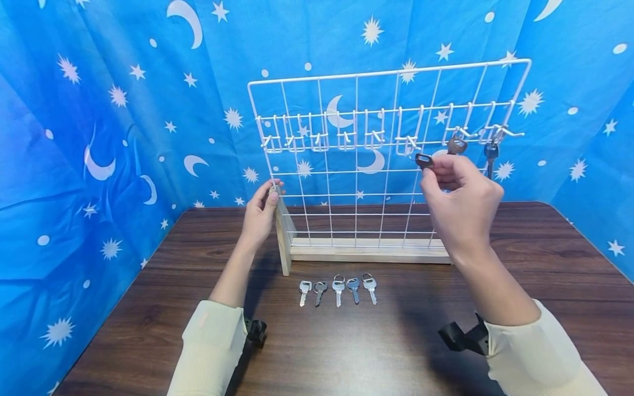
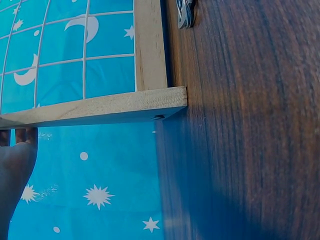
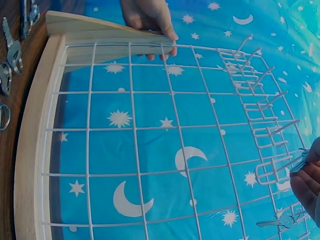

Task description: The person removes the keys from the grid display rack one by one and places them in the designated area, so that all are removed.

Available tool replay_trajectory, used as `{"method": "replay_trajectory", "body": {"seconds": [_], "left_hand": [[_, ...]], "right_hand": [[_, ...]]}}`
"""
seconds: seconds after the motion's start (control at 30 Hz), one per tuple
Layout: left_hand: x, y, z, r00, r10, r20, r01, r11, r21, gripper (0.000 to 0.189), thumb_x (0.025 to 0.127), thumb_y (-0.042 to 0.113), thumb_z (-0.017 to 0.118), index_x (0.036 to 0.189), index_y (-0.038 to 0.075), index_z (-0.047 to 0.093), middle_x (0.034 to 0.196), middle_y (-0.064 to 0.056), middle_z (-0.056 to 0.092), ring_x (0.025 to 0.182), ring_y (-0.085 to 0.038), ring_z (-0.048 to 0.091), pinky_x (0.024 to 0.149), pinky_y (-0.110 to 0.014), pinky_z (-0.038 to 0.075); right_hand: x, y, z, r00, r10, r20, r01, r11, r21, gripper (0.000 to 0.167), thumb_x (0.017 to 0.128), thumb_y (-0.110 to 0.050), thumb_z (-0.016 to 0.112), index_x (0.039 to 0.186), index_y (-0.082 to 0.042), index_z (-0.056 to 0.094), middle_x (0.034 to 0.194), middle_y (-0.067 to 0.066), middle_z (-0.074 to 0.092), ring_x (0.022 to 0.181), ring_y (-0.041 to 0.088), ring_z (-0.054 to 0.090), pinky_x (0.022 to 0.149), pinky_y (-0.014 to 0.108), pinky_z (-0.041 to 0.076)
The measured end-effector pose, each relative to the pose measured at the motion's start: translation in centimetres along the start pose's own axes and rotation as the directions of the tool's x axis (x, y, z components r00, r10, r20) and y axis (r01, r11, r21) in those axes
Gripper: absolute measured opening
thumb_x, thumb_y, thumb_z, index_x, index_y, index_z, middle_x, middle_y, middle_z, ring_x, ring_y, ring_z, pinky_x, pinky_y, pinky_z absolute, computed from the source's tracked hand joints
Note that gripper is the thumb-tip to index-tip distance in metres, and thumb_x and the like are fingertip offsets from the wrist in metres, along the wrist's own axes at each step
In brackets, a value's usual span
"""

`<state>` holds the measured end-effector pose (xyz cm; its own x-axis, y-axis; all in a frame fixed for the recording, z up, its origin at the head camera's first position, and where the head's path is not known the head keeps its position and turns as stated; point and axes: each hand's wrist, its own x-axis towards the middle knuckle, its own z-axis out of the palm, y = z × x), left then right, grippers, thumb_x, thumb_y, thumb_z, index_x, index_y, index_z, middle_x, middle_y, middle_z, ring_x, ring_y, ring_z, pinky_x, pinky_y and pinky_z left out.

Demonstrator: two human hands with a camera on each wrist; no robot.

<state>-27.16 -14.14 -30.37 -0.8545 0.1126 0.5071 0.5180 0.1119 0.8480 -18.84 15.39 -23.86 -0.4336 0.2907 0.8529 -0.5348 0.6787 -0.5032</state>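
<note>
My right hand (image 1: 463,203) pinches a key (image 1: 424,160) by its dark head, its ring close to a white wire hook (image 1: 408,142); whether the ring is over the prong I cannot tell. In the right wrist view the key (image 3: 299,164) shows beside the hook tips, with the fingers partly cut off by the frame edge. My left hand (image 1: 260,212) grips the top of the wooden side support (image 1: 283,236) of a white wire grid rack (image 1: 356,171). Two keys hang on hooks at the right, a brownish key (image 1: 457,145) and a dark key (image 1: 491,157).
Several keys (image 1: 338,286) with rings lie in a row on the dark wooden table (image 1: 346,341), in front of the rack's wooden base bar (image 1: 366,253). More white hooks (image 1: 319,142) line the grid leftward. A blue curtain (image 1: 148,99) with moons and stars surrounds the table.
</note>
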Motion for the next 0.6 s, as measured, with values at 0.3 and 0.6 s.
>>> {"method": "replay_trajectory", "body": {"seconds": [0.3, 0.6], "left_hand": [[0.06, -0.01, 0.21, 1.000, -0.003, 0.005, 0.003, 1.000, 0.021, 0.035, 0.100, 0.005, 0.037, 0.131, -0.010, 0.040, 0.130, -0.026, 0.046, 0.119, -0.040, 0.044, 0.103, -0.037, 0.036], [0.01, 0.10, 0.10, 1.000, -0.016, -0.006, 0.016, 1.000, 0.016, 0.035, 0.100, 0.006, 0.038, 0.131, -0.009, 0.041, 0.130, -0.025, 0.047, 0.119, -0.036, 0.046, 0.102, -0.035, 0.037]], "right_hand": [[0.27, -0.18, -0.60, 0.999, 0.032, -0.027, -0.031, 0.999, 0.036, 0.016, 0.084, -0.008, 0.064, 0.092, 0.005, 0.069, 0.085, 0.012, 0.070, 0.072, -0.015, 0.052, 0.066, 0.006, 0.043], [0.87, -0.82, -0.37, 0.999, -0.004, -0.039, 0.007, 0.997, 0.078, 0.017, 0.085, -0.008, 0.064, 0.092, 0.007, 0.067, 0.085, 0.012, 0.069, 0.071, -0.010, 0.055, 0.069, 0.010, 0.047]]}}
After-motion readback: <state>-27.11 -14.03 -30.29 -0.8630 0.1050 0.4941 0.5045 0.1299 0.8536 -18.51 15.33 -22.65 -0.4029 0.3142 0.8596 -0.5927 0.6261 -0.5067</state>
